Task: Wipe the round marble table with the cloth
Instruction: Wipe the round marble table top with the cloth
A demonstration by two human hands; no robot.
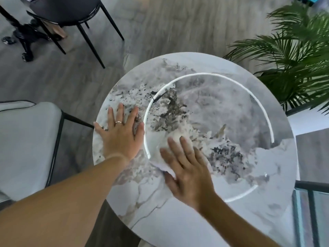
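The round marble table [222,72] fills the middle of the head view, white with grey and black veining and a bright ring-shaped reflection. My left hand [121,132] lies flat on the table near its left edge, fingers spread, a ring on one finger. My right hand [187,168] presses flat on a white cloth [163,148] near the table's centre-left. The cloth shows under and beyond my fingers; the rest is hidden by my palm. The right hand is blurred.
A light grey chair [26,143] stands close to the table's left edge. A dark chair [67,13] and a black table base [28,36] are at the far left. A green palm plant [293,56] crowds the table's right side. A glass railing [309,211] is at lower right.
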